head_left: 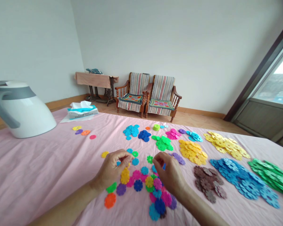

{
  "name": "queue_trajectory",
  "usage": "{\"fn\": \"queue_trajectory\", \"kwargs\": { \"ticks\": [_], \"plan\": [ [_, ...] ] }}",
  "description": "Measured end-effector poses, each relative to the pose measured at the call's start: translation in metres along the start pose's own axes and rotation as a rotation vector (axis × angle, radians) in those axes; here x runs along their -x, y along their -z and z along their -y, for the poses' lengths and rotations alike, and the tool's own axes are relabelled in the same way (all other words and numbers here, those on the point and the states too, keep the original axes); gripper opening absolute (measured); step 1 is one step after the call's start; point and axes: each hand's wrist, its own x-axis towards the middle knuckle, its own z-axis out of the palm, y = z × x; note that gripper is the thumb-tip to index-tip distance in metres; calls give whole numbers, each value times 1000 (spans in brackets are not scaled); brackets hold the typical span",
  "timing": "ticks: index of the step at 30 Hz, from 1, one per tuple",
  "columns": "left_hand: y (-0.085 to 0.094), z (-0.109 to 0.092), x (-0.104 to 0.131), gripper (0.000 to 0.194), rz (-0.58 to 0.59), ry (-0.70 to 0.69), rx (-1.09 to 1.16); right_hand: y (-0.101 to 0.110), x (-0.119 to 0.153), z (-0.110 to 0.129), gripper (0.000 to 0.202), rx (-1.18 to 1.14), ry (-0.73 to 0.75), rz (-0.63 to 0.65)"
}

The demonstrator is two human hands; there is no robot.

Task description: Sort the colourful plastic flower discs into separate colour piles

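My left hand [114, 164] is closed in a pinch above the cloth, near a few blue and green notched plastic discs. Whatever its fingertips hold, if anything, is too small to make out. Opposite it, my right hand [168, 171] also pinches, with a green snowflake disc [149, 159] at its fingertips. Between and below the hands lie mixed loose discs: a yellow disc [124, 176], a dark blue disc [138, 185], a purple disc [121, 189] and an orange disc [110, 200]. Overlapping discs, including a dark blue one [160, 206], lie by my right wrist.
Single-colour heaps spread rightward: bright green discs [163, 143], orange-yellow discs [192, 151], brown discs [207, 182], blue discs [244, 179] and green discs [272, 172]. A white kettle [33, 114] and tissue pack [82, 111] stand left on the pink cloth [61, 169].
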Motion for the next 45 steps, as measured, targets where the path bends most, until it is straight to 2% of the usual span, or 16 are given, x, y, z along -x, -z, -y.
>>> {"fn": "queue_trajectory", "kwargs": {
  "ticks": [5, 9, 13, 18, 22, 26, 33, 38, 42, 45],
  "plan": [
    [14, 22, -10, 31, -241, 127, 24, 9, -49, -43, 18, 238, -182, -69],
    [21, 34, -15, 34, -320, 163, -9, 8, -67, -57, 20, 273, -213, -95],
    [22, 40, -17, 35, -330, 186, 12, 0, -66, -47, 23, 262, -167, -85],
    [22, 45, -17, 36, -324, 204, 25, -24, -53, -14, 18, 144, 45, 69],
    [24, 47, -16, 37, -338, 212, 32, -42, -48, 7, 23, 25, 163, 158],
    [24, 47, -17, 36, -334, 213, 37, -53, -52, 11, 20, -29, 170, 181],
    [23, 46, -17, 36, -326, 217, 30, -66, -57, 6, 15, -75, 77, 153],
    [23, 48, -17, 35, -320, 212, 15, -53, -57, -4, 12, -115, -13, 94],
    [22, 48, -17, 35, -315, 210, 14, -28, -63, -30, 7, -53, -117, -21],
    [22, 47, -17, 35, -313, 211, 21, -12, -67, -52, 11, 6, -198, -97]
  ]
}}
